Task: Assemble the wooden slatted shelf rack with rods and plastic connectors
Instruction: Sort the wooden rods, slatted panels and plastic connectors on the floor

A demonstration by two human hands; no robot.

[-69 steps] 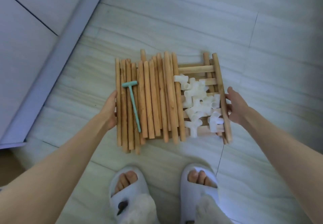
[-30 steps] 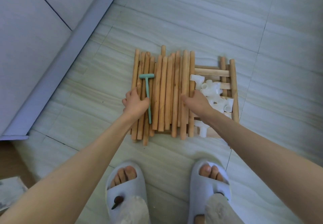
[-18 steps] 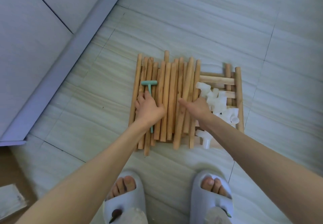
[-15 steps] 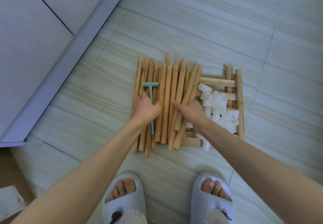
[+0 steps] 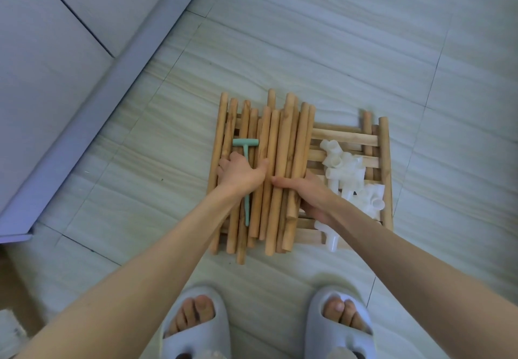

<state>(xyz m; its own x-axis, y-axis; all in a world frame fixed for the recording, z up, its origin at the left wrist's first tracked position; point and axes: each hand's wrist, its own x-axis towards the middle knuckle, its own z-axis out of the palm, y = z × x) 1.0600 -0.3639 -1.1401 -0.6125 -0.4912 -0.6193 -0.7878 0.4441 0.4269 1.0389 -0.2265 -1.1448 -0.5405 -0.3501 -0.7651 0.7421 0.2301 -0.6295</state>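
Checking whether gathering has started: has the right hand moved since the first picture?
Yes. The right hand left the slatted panel's right edge and now grips the rods left of the connectors.

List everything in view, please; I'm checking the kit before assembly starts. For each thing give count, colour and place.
wooden rods: a loose bundle, count unclear, tan, lying side by side on the slatted panel's left part
slatted panel: at least one, tan wood, flat on the floor under the rods
plastic connectors: a pile, count unclear, white, on the panel's right part
T-shaped tool: one, teal, lying on the rods
floor: pale tiles
cabinet or wall panel: grey, upper left
slippers: two, light grey, on the feet at bottom
left hand: gripping rods, over the tool's shaft
right hand: gripping rods beside the connectors
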